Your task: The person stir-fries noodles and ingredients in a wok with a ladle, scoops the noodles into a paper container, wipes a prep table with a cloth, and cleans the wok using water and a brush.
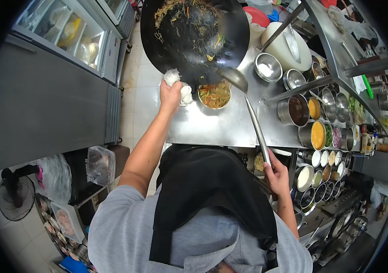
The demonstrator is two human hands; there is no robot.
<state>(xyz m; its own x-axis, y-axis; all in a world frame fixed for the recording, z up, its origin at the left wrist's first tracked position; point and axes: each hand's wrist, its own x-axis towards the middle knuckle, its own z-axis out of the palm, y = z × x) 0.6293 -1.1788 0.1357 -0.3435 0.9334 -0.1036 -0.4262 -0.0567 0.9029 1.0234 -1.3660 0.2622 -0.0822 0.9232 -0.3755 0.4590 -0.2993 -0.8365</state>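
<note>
A large black wok [182, 54] stands tilted above the steel counter, noodles and vegetable strips [171, 13] clinging to its inside. My left hand [171, 96] is closed on a bunched white cloth [185, 94] at the wok's near edge; whether a handle is under the cloth cannot be seen. Below that edge sits a round bowl [215, 108] filled with noodles and vegetables [214, 94]. In my right hand [276, 175] is the long handle of a metal ladle [256, 123], fingers wrapped round it. The ladle's head lies just above and right of the bowl.
Steel bowls [268, 67] and pots of sauces [318, 135] line the counter [212, 132] on the right, under a metal shelf frame [330, 36]. A cleaver [291, 45] rests on a round white board [273, 43]. Grey refrigerators [57, 104] stand left, a fan [15, 193] below them.
</note>
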